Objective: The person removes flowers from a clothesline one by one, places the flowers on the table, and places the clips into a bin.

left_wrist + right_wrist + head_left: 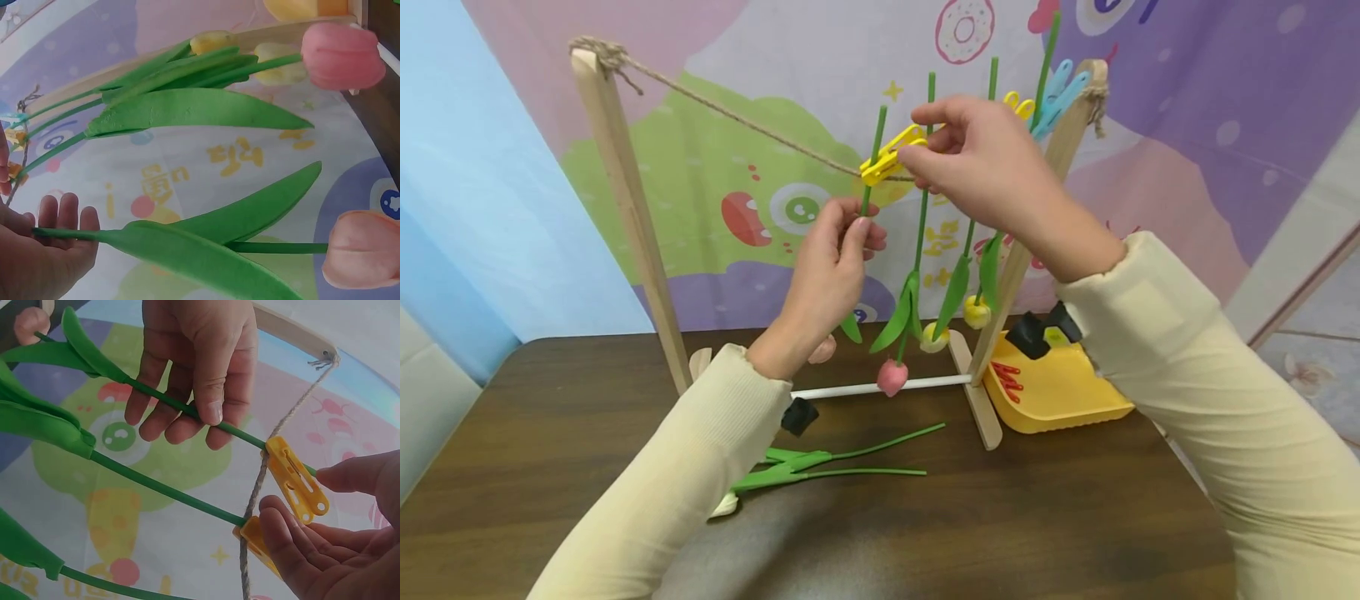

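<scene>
My left hand point(827, 275) pinches the green stem of an artificial tulip with a pale pink bloom point(362, 250), which hangs head down. Just above those fingers, a yellow clothespin point(297, 480) clamps the stem to a twine rope point(737, 119). My right hand point(992, 167) is around the clothespin's handle end, its thumb and fingers spread apart and not squeezing it. Beside it hang a deeper pink tulip point(892, 377) on another yellow clothespin point(257, 540), and yellow tulips point(976, 312) further right.
Wooden posts point(628, 217) hold the rope, with a white bar point(850, 389) low between them. Blue clothespins point(1060, 96) sit by the right post. A yellow tray point(1060, 408) holds red clothespins point(1006, 382). More tulips point(850, 472) lie on the brown table point(1000, 517).
</scene>
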A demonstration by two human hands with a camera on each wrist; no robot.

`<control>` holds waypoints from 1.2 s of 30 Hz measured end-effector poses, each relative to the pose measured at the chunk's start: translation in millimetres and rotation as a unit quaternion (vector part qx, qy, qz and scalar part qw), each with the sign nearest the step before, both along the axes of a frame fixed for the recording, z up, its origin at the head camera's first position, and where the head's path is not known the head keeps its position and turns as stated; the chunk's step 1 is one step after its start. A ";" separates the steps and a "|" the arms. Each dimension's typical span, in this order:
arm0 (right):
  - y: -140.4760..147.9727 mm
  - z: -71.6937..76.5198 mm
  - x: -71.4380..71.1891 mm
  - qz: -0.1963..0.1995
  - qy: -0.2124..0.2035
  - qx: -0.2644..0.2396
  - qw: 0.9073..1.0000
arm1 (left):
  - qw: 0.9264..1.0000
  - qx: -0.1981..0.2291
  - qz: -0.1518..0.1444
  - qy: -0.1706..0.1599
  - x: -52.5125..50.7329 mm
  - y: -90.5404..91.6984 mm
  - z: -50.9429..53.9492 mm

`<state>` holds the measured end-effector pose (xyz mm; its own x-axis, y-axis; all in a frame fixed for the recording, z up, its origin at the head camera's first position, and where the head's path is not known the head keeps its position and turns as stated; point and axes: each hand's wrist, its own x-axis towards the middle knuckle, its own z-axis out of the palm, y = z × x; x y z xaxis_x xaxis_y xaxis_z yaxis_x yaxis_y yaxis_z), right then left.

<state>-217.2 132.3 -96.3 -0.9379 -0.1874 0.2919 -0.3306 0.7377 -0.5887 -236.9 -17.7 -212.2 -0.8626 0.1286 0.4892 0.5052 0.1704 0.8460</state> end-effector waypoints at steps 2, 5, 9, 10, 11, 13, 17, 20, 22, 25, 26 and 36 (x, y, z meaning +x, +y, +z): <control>-1.0 0.7 -0.9 0.002 -0.005 0.004 1.000 | 1.000 0.002 -0.002 -0.002 0.4 0.4 0.0; -1.6 1.4 -2.1 0.002 -0.012 0.000 1.000 | 1.000 0.007 -0.006 -0.006 0.7 0.6 -0.4; -0.4 1.5 -2.5 0.007 -0.017 -0.012 1.000 | 0.999 0.019 -0.019 -0.018 1.6 -0.5 -1.5; 0.3 1.6 -2.3 0.010 -0.022 -0.020 1.000 | 0.999 0.020 -0.020 -0.019 2.0 -0.9 -1.7; 1.3 1.9 -2.2 0.014 -0.027 -0.027 0.999 | 0.999 0.019 -0.021 -0.018 2.5 -1.3 -2.0; 2.9 2.9 -1.5 0.022 -0.036 -0.045 0.998 | 1.000 0.015 -0.022 -0.013 3.3 -1.9 -2.1; 5.2 5.0 -0.4 0.032 -0.048 -0.077 0.995 | 1.000 -0.001 -0.014 -0.008 5.0 -2.3 -1.1; 4.9 4.7 0.0 0.032 -0.042 -0.082 0.995 | 1.000 -0.006 -0.011 -0.014 6.4 -2.5 0.4; 4.5 3.7 0.1 0.030 -0.033 -0.076 0.996 | 1.000 -0.005 -0.014 -0.020 7.3 -3.0 1.1; 4.0 1.4 0.0 0.026 -0.014 -0.064 0.997 | 1.000 -0.012 -0.014 -0.019 7.6 -4.0 1.7; 4.1 0.5 0.0 0.025 -0.006 -0.059 0.998 | 1.000 -0.016 -0.014 -0.015 7.4 -4.4 1.7; 6.8 -5.1 0.0 0.050 0.084 -0.142 0.985 | 0.998 -0.065 0.005 0.001 8.4 -10.5 -0.5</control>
